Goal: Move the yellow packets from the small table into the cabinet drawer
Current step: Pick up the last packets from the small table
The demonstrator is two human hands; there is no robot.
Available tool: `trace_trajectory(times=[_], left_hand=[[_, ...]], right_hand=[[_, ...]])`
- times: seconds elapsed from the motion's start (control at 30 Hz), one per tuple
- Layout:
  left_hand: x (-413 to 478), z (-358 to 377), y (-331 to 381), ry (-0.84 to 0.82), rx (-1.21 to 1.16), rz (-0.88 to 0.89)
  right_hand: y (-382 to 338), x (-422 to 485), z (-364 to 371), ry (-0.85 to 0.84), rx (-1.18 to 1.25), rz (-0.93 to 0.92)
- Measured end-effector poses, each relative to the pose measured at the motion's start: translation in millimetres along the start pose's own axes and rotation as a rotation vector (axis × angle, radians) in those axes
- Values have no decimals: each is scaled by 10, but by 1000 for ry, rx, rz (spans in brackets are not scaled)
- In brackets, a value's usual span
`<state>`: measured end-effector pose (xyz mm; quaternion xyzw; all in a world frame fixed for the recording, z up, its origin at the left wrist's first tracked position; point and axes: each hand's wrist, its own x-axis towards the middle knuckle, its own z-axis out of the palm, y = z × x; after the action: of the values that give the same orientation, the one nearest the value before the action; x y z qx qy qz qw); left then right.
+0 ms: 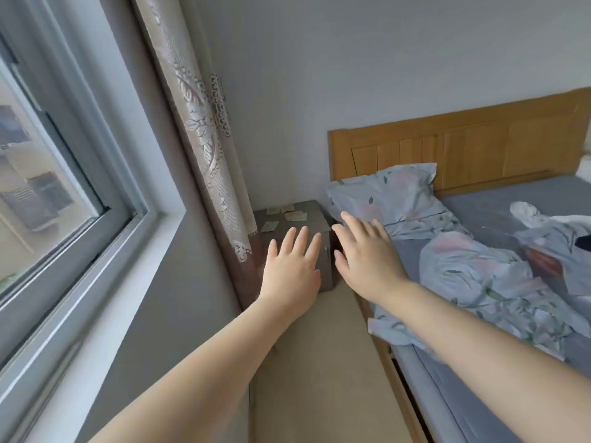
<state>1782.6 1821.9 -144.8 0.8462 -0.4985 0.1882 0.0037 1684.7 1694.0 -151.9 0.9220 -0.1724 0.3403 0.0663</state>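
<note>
Both grips wide, empty: left hand (pixel 292 270) and right hand (pixel 367 260) spread before cabinet (pixel 327 271).

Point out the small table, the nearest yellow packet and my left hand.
small table (pixel 315 219): head view, bare top surface.
nearest yellow packet (pixel 270 226): head view, its middle.
left hand (pixel 292 270): head view, back of hand.

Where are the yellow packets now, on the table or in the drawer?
On the small table: several yellow packets lie flat on its top.

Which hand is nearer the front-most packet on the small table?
Left. The left hand is just right of the packet; the right hand is farther right, by the pillow.
</note>
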Motion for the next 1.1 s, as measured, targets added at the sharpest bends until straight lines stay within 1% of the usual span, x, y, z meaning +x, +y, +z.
trace_trajectory(times=[0.07,0.17,0.33,0.57,0.67,0.73,0.87,1.03,1.1], left_hand=[[541,307,-84,10,-27,20],[1278,762,-270,-31,-33,25],[2329,1432,-715,-93,-61,2],[3924,2786,-1572,-172,-67,-9],[4700,3425,-1950,-252,-120,-16],[5126,3805,-2161,-322,-159,-26],[5767,4471,-2502,-440,-211,-51],[6298,5308,-2793,-587,-258,-176],[6471,5627,-2909,-618,-273,-219]], right_hand=[[293,382,387,0,16,5],[689,922,974,-21,15,5],[1113,1693,1996,-142,-5,-1],[1522,2978,3761,-359,-91,36],[1682,3570,4571,-468,-100,70],[1758,3909,5053,-569,-108,83],[1901,4387,5937,-693,-80,105],[2062,4730,7001,-827,-46,70],[2115,4857,7425,-865,-25,30]])
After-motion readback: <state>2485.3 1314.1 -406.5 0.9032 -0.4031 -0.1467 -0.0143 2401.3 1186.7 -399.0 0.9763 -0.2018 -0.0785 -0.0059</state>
